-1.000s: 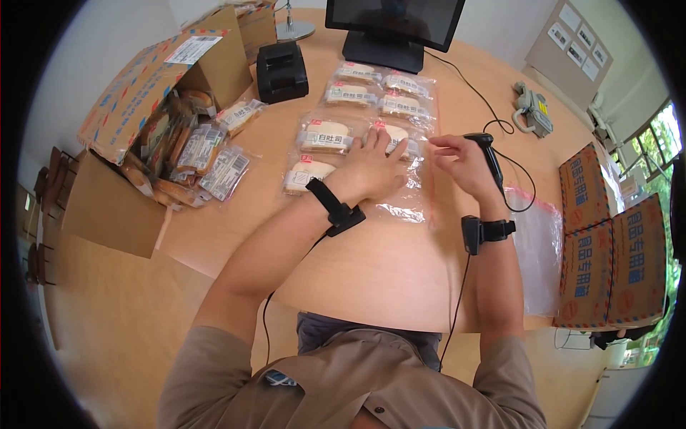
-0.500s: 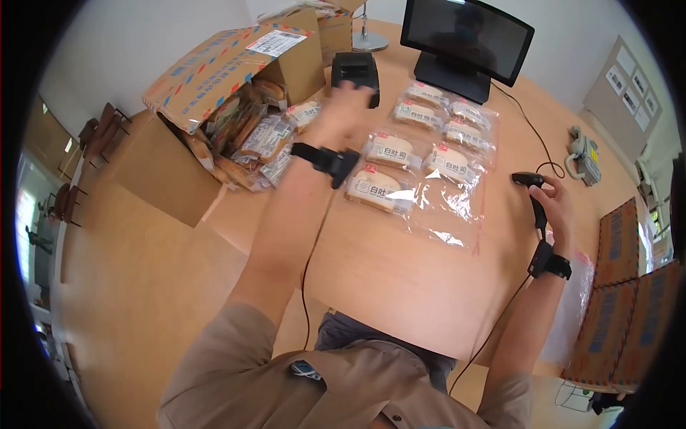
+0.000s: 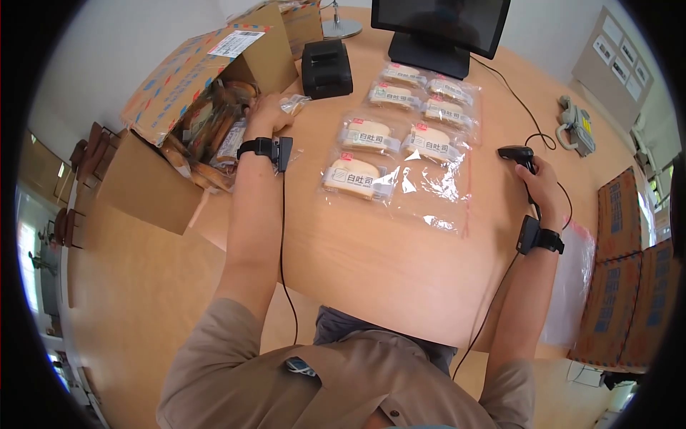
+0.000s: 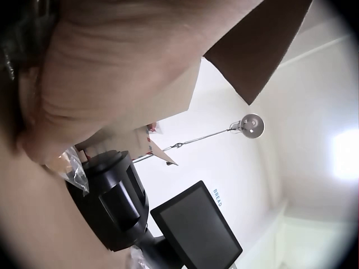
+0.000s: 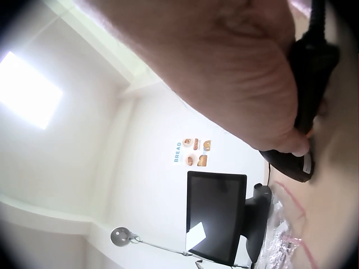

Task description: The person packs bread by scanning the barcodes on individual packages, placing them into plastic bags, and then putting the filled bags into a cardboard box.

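Note:
At the mouth of the tipped cardboard box (image 3: 161,79), my left hand (image 3: 267,116) reaches in among packaged breads (image 3: 230,146). Its fingers are mostly hidden, and I cannot tell whether they grip a package. A clear wrapper with bread (image 4: 72,168) pokes out beside this hand in the left wrist view. My right hand (image 3: 545,187) grips the handle of a black barcode scanner (image 3: 516,153) at the right of the table. In the right wrist view the thumb lies along the scanner (image 5: 289,165). Packaged white toast slices (image 3: 357,175) lie in rows on clear plastic bags (image 3: 429,207) between the hands.
A black receipt printer (image 3: 326,69) and a monitor (image 3: 443,25) stand at the back. On the right are a telephone (image 3: 576,127), a flat clear bag (image 3: 572,286) and printed cartons (image 3: 618,214). The scanner's cable (image 3: 525,104) curls across the table.
My left hand has left the toast packages and moved left to the box. The right hand has moved right and taken hold of the barcode scanner. The head view has shifted.

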Available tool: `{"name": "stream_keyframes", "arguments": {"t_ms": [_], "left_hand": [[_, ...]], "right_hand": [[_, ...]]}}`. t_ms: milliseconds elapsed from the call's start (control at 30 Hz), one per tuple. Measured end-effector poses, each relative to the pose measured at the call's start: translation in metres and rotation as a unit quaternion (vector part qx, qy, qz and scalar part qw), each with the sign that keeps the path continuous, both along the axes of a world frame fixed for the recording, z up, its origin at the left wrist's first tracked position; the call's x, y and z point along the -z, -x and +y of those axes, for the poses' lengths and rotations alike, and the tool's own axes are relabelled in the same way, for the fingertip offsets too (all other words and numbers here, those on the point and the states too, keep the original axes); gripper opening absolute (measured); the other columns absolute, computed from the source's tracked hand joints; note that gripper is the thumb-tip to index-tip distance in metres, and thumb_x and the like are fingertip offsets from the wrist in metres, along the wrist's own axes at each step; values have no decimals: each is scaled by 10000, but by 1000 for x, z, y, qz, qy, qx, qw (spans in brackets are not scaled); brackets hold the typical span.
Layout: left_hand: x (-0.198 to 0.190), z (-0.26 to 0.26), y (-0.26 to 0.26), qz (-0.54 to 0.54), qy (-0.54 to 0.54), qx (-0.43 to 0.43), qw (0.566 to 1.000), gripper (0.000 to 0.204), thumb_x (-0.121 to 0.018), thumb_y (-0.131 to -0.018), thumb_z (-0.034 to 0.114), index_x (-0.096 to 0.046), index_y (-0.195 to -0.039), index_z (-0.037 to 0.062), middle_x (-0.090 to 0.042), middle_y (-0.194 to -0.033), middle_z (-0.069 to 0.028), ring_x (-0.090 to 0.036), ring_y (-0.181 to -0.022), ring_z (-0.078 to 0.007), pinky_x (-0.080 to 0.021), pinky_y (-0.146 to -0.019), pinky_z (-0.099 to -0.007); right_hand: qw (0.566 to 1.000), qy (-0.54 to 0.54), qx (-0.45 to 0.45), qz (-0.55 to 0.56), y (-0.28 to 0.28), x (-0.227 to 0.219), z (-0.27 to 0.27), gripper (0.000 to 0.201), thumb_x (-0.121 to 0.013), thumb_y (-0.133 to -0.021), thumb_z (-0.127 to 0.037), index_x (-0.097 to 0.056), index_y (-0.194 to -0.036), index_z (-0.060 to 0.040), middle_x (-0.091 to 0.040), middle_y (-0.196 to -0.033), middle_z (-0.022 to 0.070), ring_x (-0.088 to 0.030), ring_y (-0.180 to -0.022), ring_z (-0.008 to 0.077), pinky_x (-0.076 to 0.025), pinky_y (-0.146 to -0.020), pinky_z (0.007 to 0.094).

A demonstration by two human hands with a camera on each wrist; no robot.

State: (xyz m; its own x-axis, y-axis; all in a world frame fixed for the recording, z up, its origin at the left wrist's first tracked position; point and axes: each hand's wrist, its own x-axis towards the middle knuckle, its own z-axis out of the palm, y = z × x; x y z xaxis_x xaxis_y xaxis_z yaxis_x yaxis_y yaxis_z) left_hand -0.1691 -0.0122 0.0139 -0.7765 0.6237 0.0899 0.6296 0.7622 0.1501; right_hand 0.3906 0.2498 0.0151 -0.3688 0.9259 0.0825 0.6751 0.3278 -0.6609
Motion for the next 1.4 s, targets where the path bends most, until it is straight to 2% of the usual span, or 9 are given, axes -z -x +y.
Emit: {"name": "stream_keyframes", "arguments": {"t_ms": [267,300,400,467,567,700,767,900,1400], "left_hand": [[-32,2,10,35,-159,0,987,426,-714,-917,292,-786,-1262,53,-777,-1221,-252,-743,-1100,-445,-586,-1012,-487],[-40,4,11,17,-260,45,964,400,-705,-921,282,-786,-1221,31,-793,-1155,-238,-759,-1072,-420,-597,-980,-481],[-73,17,-27,-209,-407,81,885,321,-648,-962,216,-758,-1186,14,-801,-1102,-164,-777,-1068,-294,-615,-942,-436],[-78,26,-63,-545,-513,224,625,306,-592,-988,137,-706,-1249,24,-763,-1177,-112,-750,-1088,-217,-617,-970,-419],[-55,54,-107,-692,-406,226,552,366,-560,-1012,134,-648,-1351,24,-736,-1294,-117,-742,-1123,-238,-619,-1003,-446],[-38,74,-184,-734,-327,162,573,494,-695,-1012,267,-613,-1430,19,-714,-1325,-134,-754,-1091,-258,-632,-942,-437],[-17,83,-198,-624,-228,215,715,665,-841,-943,243,-568,-1497,-5,-689,-1337,-187,-738,-1129,-287,-615,-934,-405],[1,86,-205,-433,-204,335,811,764,-912,-878,152,-553,-1535,2,-678,-1343,-243,-695,-1181,-292,-583,-947,-391],[3,85,-196,-548,-179,331,747,521,-814,-971,119,-645,-1456,30,-751,-1192,-121,-720,-1045,-170,-577,-884,-310]], "right_hand": [[1000,-15,2,-12,-2,3,5,351,-740,-940,-252,-742,-1149,30,-677,-805,54,-615,-741,175,-480,-699,358],[1000,-10,-3,-6,-2,4,6,331,-733,-947,-245,-731,-1132,29,-682,-814,52,-622,-741,176,-484,-700,357],[999,19,8,43,-3,7,8,289,-718,-962,-233,-707,-1114,13,-685,-828,44,-631,-722,164,-494,-678,342],[995,39,26,84,-2,-1,2,267,-710,-970,-227,-695,-1113,-2,-684,-834,38,-634,-704,150,-500,-655,327],[970,135,52,197,2,-22,-12,232,-684,-990,-214,-683,-1141,-37,-672,-834,25,-630,-664,114,-510,-596,290],[956,137,35,256,16,-55,-36,195,-688,-995,-200,-674,-1123,-53,-655,-813,12,-620,-639,100,-517,-563,276],[957,144,-25,251,18,-66,-41,218,-755,-987,-237,-691,-1080,-50,-652,-797,4,-610,-632,93,-523,-567,278],[962,138,-112,206,34,-76,-60,324,-785,-1005,-347,-722,-1044,-31,-649,-765,3,-607,-622,90,-510,-556,275],[981,137,-139,0,89,-74,-100,293,-762,-985,-286,-759,-945,4,-733,-806,46,-660,-720,144,-515,-652,333]]}}
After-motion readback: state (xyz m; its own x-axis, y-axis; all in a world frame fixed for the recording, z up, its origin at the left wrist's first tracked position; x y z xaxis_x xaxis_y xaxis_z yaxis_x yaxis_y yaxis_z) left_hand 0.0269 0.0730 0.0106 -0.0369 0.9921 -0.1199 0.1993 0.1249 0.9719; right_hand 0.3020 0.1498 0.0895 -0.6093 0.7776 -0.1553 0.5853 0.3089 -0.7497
